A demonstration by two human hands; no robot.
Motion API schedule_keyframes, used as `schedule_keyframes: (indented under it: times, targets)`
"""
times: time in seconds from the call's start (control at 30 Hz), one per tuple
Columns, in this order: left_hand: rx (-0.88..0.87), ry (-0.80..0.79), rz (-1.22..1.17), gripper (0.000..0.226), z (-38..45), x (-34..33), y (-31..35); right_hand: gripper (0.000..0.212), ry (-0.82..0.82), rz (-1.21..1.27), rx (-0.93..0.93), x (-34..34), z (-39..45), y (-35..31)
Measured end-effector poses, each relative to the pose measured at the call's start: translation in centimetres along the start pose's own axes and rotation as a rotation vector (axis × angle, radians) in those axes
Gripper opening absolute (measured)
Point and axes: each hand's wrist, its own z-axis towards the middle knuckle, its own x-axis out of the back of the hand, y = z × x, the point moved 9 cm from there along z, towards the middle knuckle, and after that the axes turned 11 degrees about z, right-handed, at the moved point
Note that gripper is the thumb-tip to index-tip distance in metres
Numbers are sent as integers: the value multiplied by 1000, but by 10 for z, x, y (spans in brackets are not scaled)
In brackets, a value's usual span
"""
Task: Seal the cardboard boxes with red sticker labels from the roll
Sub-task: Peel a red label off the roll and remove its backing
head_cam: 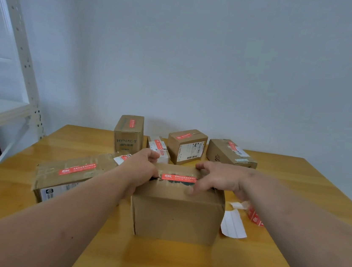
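**Sticker on, hands at both ends of the box**

The box (178, 202) being sealed stands at the middle of the wooden table (176, 266), nearest the camera. A red sticker (178, 178) lies across its top, running left to right over what looks like the flap seam. The left hand (142, 169) is at the box's left top edge, fingers curled at the far corner, so it seems to grip the box there; whether it also pinches the sticker's end I cannot tell. The right hand (216, 178) lies over the right part of the top with fingers spread and only lightly bent, pressing down just beside the sticker's right end.

To the right of the box, partly hidden behind the right forearm, sits the sticker roll (254, 217), with a strip of white backing paper (233, 226) lying beside it. To the left lies a long flat box (72, 178) that already has its red sticker. At the back of the table stand four more boxes (129, 134), each with a red sticker too. A white metal shelf (15, 47) stands at the far left.

The likely risks from here: an end of the sticker may lift or crease if it is not rubbed flat, and if the hands push unevenly the flaps may gape under it. The loose backing paper could also catch on an arm reaching for the roll.
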Motion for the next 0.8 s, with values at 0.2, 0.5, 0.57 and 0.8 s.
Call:
schedule_keyframes:
  times: [0.2,0.5,0.57,0.8]
  targets:
    - [-62,192,461,38,0,19,11,113,-62,-533,-37,0,-11,-2]
    - [-123,75,560,50,-1,9,27,116,67,-532,-25,17,-2,7]
    - [-107,48,643,60,3,7,29,118,80,-535,2,19,3,5]
    - [-125,-10,976,88,31,-1,40,116,96,-517,94,35,37,-8]
